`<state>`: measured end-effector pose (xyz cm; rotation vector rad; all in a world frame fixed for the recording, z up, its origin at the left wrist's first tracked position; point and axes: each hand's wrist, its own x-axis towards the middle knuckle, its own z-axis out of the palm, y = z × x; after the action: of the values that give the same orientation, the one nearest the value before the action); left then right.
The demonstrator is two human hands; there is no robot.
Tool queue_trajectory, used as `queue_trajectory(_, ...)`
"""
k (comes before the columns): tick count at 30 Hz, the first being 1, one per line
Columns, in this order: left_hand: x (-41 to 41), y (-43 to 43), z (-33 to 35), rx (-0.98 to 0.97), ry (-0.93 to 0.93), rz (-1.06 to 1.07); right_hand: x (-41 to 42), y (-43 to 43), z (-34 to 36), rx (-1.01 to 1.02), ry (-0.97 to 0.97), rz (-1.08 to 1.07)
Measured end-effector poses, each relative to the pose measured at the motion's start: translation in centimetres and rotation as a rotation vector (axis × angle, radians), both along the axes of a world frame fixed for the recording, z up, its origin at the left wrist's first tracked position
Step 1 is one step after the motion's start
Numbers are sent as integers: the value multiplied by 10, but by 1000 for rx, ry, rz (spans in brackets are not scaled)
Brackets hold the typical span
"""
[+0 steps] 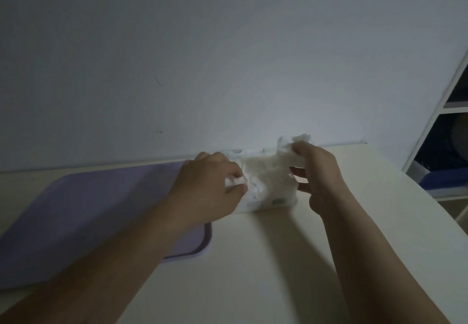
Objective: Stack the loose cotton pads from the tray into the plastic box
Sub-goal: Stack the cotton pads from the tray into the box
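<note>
A clear plastic box (pixel 268 201) filled with white cotton pads (pixel 266 171) stands on the pale table near the wall. My left hand (pixel 210 184) is at its left side and pinches a white cotton pad (pixel 235 180) between thumb and fingers. My right hand (pixel 319 171) is at the box's right side, its fingers curled round a bunch of cotton pads (pixel 293 142) lifted above the box's top. A lilac tray (pixel 83 204) lies to the left, partly under my left forearm; no pads show on its visible part.
The table (pixel 253 273) runs up to a plain white wall (pixel 228 58). A white shelf unit (pixel 445 126) with dark compartments stands at the right, beyond the table's right edge. The lighting is dim.
</note>
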<state>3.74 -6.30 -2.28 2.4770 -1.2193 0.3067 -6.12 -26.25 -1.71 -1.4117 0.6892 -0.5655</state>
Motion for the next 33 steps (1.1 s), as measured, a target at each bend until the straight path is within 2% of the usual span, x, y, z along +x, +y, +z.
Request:
queue_trajectory(2,-7,-8,10,18,-74,11,-1,-1,0,11,-13,-64)
queue_trajectory(4,-14,-26,16,-48,17,-144,-2,-4,0,-39,-10,-133)
queue_trajectory(6,-18,-47,11,-18,119,-327,-4,-7,1,-77,-12,-153)
queue_trajectory(8,-19,-62,6,44,265,-375,-6,-8,1,-110,-12,-119)
queue_trajectory(10,-14,-68,4,61,304,-377,-8,-8,-1,-150,4,-99)
queue_trajectory(15,-11,-65,5,122,218,-383,-11,-10,5,-229,7,-95)
queue_trajectory(18,-12,-64,6,73,208,-386,-12,-9,8,-312,21,-95)
queue_trajectory(21,-11,-65,2,45,126,-403,-15,-9,10,-355,69,33)
queue_trajectory(23,-11,-67,-3,71,56,-416,-16,-5,10,-445,163,84)
queue_trajectory(28,-1,-71,-7,42,13,-439,-13,7,12,-777,393,22)
queue_trajectory(33,7,-66,-15,-53,3,-478,-11,11,10,-961,415,38)
